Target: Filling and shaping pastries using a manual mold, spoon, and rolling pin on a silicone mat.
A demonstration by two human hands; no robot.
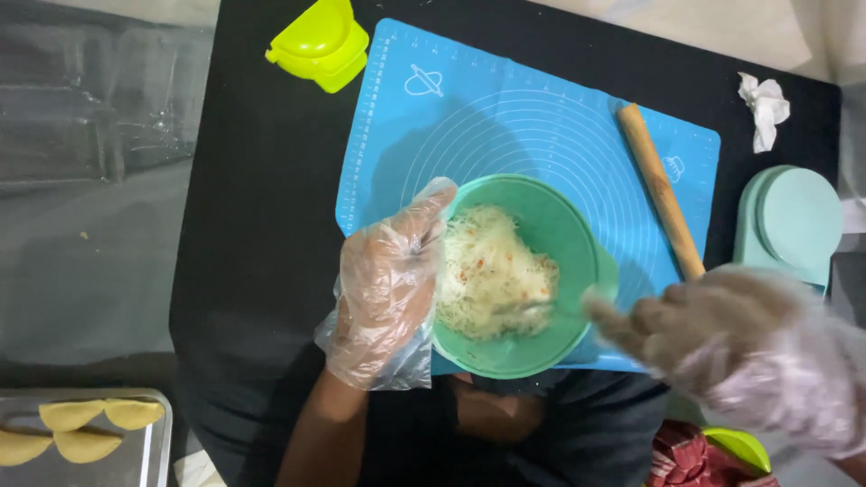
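Here, the left hand in a clear glove holds the green bowl of shredded filling in the middle. The right hand, lower right, is blurry with fingers spread, holding nothing.

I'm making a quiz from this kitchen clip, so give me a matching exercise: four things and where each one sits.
Things:
1. rolling pin
2. green bowl
3. yellow-green press
4. folded pastries

Places:
A. on a metal tray, bottom left
B. top left, on the black table off the mat
C. right side of the blue mat
D. against the left hand

Pairs: 1-C, 2-D, 3-B, 4-A
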